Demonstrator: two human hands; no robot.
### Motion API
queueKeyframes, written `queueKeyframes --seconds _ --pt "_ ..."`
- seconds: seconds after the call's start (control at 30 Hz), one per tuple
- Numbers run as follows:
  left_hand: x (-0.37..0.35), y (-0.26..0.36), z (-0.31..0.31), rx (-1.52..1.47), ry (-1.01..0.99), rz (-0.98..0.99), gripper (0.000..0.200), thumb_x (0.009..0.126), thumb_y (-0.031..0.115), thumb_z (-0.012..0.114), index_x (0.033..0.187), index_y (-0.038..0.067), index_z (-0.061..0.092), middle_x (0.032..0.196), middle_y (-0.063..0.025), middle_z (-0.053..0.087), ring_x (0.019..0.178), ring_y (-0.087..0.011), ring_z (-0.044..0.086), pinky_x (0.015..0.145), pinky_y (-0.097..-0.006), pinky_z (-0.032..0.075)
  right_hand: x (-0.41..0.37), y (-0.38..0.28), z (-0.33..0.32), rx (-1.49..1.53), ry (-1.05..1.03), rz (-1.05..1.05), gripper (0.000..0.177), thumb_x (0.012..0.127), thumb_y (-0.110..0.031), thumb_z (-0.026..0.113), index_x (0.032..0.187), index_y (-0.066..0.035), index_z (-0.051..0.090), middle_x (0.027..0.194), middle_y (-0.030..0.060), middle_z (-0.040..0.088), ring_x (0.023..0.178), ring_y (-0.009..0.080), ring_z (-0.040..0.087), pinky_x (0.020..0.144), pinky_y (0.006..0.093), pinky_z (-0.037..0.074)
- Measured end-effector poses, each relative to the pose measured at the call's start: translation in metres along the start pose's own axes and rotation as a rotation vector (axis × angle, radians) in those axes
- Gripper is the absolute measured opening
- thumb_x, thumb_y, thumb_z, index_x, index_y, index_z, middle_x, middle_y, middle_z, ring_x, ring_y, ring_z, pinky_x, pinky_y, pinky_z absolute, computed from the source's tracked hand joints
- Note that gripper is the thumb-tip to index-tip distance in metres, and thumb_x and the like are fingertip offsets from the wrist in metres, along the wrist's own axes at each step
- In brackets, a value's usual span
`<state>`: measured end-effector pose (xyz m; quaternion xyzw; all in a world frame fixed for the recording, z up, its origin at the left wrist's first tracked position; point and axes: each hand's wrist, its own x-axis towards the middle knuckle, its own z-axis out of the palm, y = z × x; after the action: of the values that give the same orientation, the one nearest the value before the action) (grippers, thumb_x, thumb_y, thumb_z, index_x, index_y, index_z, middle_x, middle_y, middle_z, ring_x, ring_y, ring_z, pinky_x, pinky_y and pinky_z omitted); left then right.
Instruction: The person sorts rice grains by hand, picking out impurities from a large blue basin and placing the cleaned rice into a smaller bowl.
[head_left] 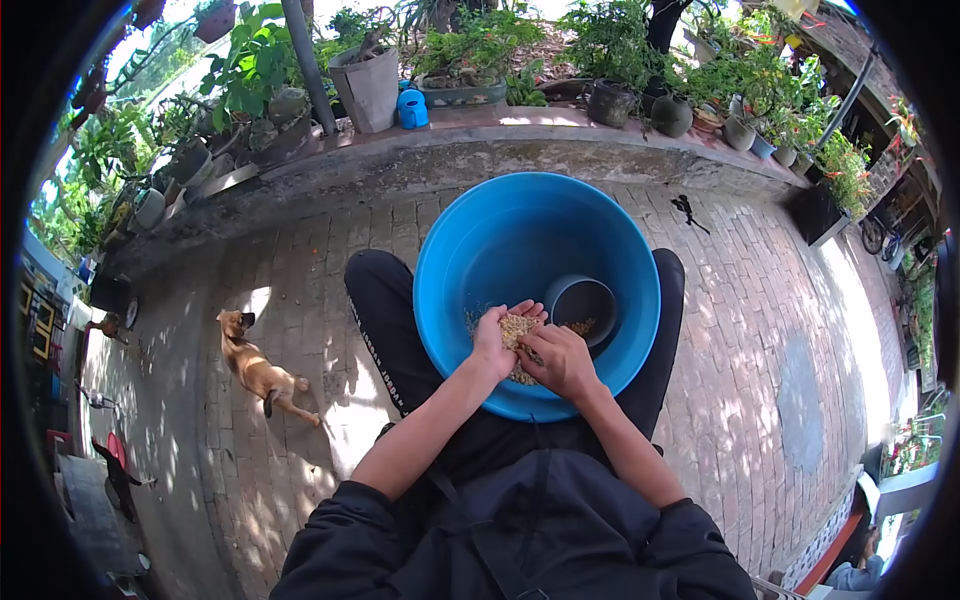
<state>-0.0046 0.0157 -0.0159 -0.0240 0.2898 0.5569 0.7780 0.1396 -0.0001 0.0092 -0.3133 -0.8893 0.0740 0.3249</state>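
Note:
A big blue plastic tub (437, 235) rests between my legs. Over its near side my left hand (491, 343) is cupped palm up, holding a heap of pale tan grains (514, 329). My right hand (563, 362) has its fingers bent and pressed together at the heap; what is between the fingertips is hidden. Below the hands, more loose grains (522, 376) lie in the tub. A smaller round container (570, 290), dark inside, is tilted in the tub to the right of my hands, with a few brownish grains (581, 327) in it.
A brown dog (262, 374) is on the brick paving (720, 380) to the left. Ahead runs a low ledge (460, 162) with potted plants and a blue watering can (412, 108). A dark animal (118, 480) is at the far left. A person's arm (868, 555) shows at the lower right.

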Motion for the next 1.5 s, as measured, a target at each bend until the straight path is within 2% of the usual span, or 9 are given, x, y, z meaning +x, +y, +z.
queueKeyframes --seconds 0.57,0.77,0.87,0.97,1.03,1.17,1.33,1.4,1.5 --pt "0.000 0.000 -0.001 -0.032 0.005 -0.035 0.046 0.100 0.027 0.026 0.117 -0.002 0.057 0.124 -0.0189 0.061 0.121 -0.0342 0.054 0.107 -0.0461 0.040 0.001 0.000 -0.002 0.219 0.046 0.149 0.015 0.078 -0.011 0.070 0.090 -0.005 0.062 0.081 0.0103 0.061 0.076 0.0293 0.062 0.066 0.0392 0.051" --pt "-0.006 0.002 0.005 0.015 0.031 -0.038 0.045 0.099 0.027 0.027 0.117 -0.002 0.057 0.124 -0.0181 0.061 0.120 -0.0324 0.055 0.107 -0.0451 0.040 0.004 -0.003 -0.009 0.273 0.038 0.192 0.012 0.080 -0.005 0.069 0.089 -0.002 0.062 0.082 0.0112 0.060 0.073 0.0274 0.062 0.065 0.0344 0.051" --pt "-0.001 0.001 0.000 -0.009 0.008 -0.039 0.045 0.099 0.026 0.028 0.117 -0.002 0.057 0.122 -0.0181 0.062 0.118 -0.0312 0.057 0.104 -0.0432 0.044 0.005 -0.002 -0.014 0.299 0.130 0.321 0.009 0.082 -0.003 0.069 0.088 -0.001 0.062 0.080 0.0099 0.061 0.069 0.0221 0.063 0.063 0.0312 0.050" --pt "-0.002 0.002 0.001 -0.018 0.019 -0.029 0.044 0.099 0.024 0.028 0.117 -0.003 0.057 0.121 -0.0188 0.062 0.116 -0.0321 0.058 0.098 -0.0416 0.050 0.006 0.003 -0.017 0.246 0.431 0.539 0.010 0.084 -0.005 0.070 0.087 -0.001 0.062 0.076 0.0080 0.062 0.064 0.0165 0.062 0.060 0.0291 0.049" --pt "0.000 0.002 0.000 -0.021 0.004 -0.027 0.043 0.100 0.023 0.028 0.116 -0.005 0.057 0.120 -0.0200 0.062 0.114 -0.0335 0.059 0.092 -0.0399 0.054 0.009 -0.001 -0.024 0.277 0.516 0.705 0.011 0.085 -0.007 0.070 0.086 -0.001 0.061 0.074 0.0076 0.063 0.065 0.0138 0.061 0.060 0.0277 0.049" --pt "0.002 0.001 -0.002 -0.044 -0.001 -0.030 0.045 0.100 0.026 0.028 0.113 -0.005 0.058 0.114 -0.0210 0.064 0.107 -0.0340 0.062 0.087 -0.0392 0.055 0.009 0.006 -0.025 0.345 0.600 0.821 0.015 0.089 -0.012 0.069 0.085 -0.001 0.060 0.072 0.0027 0.061 0.062 0.0086 0.055 0.058 0.0237 0.045" --pt "0.001 0.001 -0.001 -0.055 0.005 -0.030 0.045 0.099 0.026 0.028 0.113 -0.006 0.058 0.115 -0.0214 0.064 0.107 -0.0340 0.062 0.086 -0.0393 0.055 0.009 0.001 -0.025 0.344 0.628 0.716 0.013 0.090 -0.010 0.068 0.086 -0.001 0.060 0.073 0.0026 0.059 0.062 0.0088 0.055 0.059 0.0236 0.045" --pt "0.002 0.002 -0.001 -0.056 0.006 -0.031 0.045 0.099 0.026 0.028 0.113 -0.005 0.058 0.115 -0.0210 0.064 0.107 -0.0340 0.062 0.087 -0.0399 0.055 0.010 -0.003 -0.024 0.241 0.559 0.453 0.008 0.088 -0.005 0.067 0.088 -0.001 0.060 0.077 0.0049 0.059 0.063 0.0122 0.058 0.059 0.0251 0.047" --pt "0.001 0.001 -0.001 -0.032 0.011 -0.030 0.046 0.099 0.027 0.028 0.113 -0.004 0.058 0.116 -0.0200 0.064 0.108 -0.0333 0.062 0.092 -0.0410 0.052 0.007 -0.005 -0.017 0.246 0.325 0.286 0.014 0.080 0.002 0.067 0.092 -0.002 0.063 0.081 0.0099 0.059 0.067 0.0225 0.062 0.061 0.0302 0.050"
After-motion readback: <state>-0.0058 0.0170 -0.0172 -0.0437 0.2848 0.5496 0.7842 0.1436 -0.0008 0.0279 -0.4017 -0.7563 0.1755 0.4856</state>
